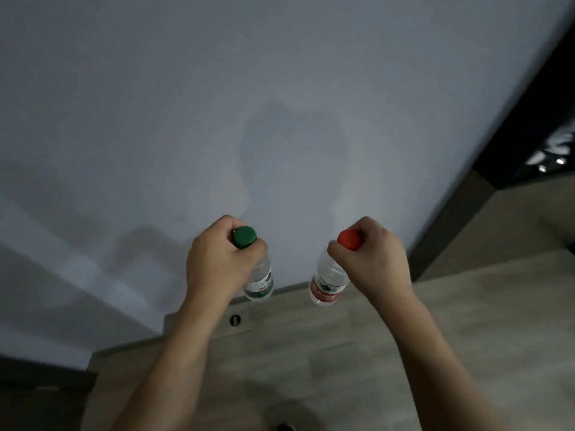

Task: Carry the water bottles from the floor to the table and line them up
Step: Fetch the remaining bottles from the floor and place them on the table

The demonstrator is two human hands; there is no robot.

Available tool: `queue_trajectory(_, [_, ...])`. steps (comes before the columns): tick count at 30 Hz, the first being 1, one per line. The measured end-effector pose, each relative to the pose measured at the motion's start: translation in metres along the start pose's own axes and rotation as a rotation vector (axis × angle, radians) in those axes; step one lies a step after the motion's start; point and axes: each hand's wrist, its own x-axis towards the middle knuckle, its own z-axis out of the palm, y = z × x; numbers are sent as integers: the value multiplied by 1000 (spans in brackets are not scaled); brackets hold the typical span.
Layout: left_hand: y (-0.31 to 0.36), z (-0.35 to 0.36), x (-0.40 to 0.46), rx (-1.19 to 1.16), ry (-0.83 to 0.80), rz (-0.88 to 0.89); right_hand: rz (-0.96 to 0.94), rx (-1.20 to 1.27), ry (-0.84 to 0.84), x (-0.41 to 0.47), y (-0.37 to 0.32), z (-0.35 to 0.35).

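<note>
Green comes first on our left: the green cap [245, 237] sits on top of the green-label bottle [259, 283], and our left hand [214, 259] has its fingers curled tight round the neck just under that cap; the bottle hangs straight down, up in the air, close to the white wall [217, 104] and above the wooden surface [373, 337] (we cannot tell if this wood is the table top or the floor). Next, on the right, the red-label bottle [326, 286] with its red cap [349, 240] hangs the same way; our right hand [371, 262] is closed round its neck too. The two bottles are near each other but not touching.

We think they look full, so a bit heavy; the clear plastic is smooth and could slip, and the thin sides may squash, so the hard neck under the cap is a good place to hold.

The wood ends at the wall just past the bottles; there looks to be lots of open room toward us and to the right, where a dark edge [451, 225] marks the corner.
</note>
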Motion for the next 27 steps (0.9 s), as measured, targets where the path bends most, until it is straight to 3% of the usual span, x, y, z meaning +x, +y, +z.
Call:
queue_trajectory(9, [122, 135, -37, -50, -262, 218, 155, 9, 257, -8, 112, -138])
queue_trajectory(20, [279, 291, -156, -199, -470, 384, 346, -70, 530, -68, 257, -324])
queue_trajectory(27, [362, 358, -229, -238, -644, 491, 462, -71, 669, -113, 318, -406])
